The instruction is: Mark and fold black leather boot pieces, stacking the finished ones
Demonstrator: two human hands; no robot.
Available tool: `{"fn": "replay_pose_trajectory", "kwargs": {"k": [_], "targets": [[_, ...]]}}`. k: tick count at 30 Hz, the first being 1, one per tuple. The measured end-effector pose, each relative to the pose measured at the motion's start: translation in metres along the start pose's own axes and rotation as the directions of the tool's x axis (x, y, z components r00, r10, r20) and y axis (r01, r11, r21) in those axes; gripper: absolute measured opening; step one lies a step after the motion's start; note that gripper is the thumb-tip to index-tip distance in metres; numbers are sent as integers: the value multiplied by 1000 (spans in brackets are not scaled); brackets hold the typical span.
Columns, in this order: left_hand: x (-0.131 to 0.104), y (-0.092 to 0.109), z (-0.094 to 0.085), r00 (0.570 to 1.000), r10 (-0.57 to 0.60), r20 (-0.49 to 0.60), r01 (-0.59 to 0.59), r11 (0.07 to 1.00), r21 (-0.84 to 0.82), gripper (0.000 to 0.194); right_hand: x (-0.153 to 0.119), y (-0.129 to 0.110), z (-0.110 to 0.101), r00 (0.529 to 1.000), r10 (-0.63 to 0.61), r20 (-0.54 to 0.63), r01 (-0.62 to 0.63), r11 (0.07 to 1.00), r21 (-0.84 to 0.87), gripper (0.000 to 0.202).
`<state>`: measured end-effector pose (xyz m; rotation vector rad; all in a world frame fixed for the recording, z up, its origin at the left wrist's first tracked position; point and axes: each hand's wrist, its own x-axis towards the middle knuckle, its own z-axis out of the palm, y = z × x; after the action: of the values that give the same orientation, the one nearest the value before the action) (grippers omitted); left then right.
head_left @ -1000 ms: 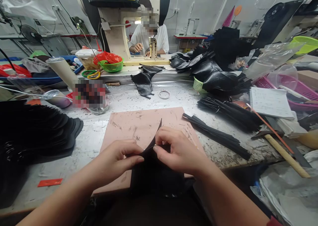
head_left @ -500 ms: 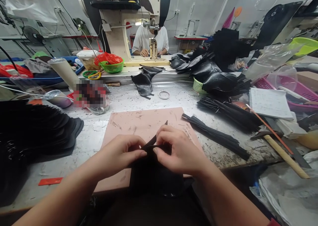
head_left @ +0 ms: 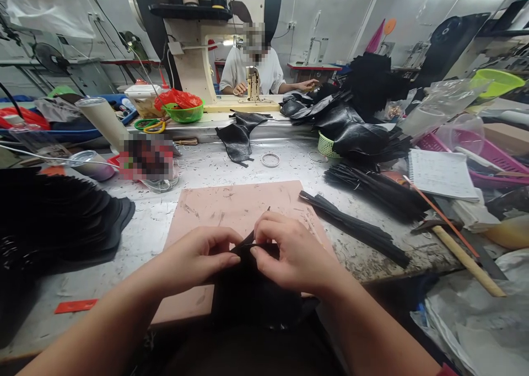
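My left hand (head_left: 210, 253) pinches the upper edge of a black leather piece (head_left: 254, 293), thumb on the near side. Close beside it, my right hand (head_left: 281, 246) is closed on the same edge, along with a thin black strip (head_left: 249, 238) whose pointed end sticks up past the fingers. The leather hangs toward my lap over the front edge of a pinkish board (head_left: 231, 199). Its lower part merges with dark clothing, so its outline is hard to make out. A bundle of black strips (head_left: 355, 227) lies right of the board.
Stacked black leather pieces (head_left: 61, 221) stand at the left. A hammer (head_left: 467, 260) and a notebook (head_left: 440, 172) lie at the right. Toward the back are a leather piece (head_left: 239, 136), a tape ring (head_left: 270, 160) and a sewing machine (head_left: 190, 62); a co-worker (head_left: 270, 73) sits beyond.
The strip's raised tip shows less above my right fingers. Both hands keep their pinch. The co-worker's arm now reaches out sideways toward the leather pile. The whole view has shifted slightly.
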<state>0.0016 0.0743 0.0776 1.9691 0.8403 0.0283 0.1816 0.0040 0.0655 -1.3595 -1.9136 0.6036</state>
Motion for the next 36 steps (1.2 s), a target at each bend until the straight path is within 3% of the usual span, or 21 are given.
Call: {"fn": "replay_pose_trajectory", "kwargs": {"k": [9,19,24,30,36], "targets": [[0,-7,-1,999,32,11,-32,999,-31,34,1,-4,1,999,37,-15,-37,999,-2,12],[0,-5,0,1000,6,21,-5,999,-51,27,3,-2,6,997,70,-18,-70,997,-43,13],[0,-1,3,998,35,-60,-36,999,-17,19,2,-2,6,998,21,-51,-25,997,-77,15],[1,4,7,985,-84,-154,77,996,-49,16,-1,-3,8,997,-12,-75,6,997,-81,14],[2,2,11,981,6,-193,-11,1000,-25,17,-5,-5,10,998,-55,43,59,994,-91,7]]}}
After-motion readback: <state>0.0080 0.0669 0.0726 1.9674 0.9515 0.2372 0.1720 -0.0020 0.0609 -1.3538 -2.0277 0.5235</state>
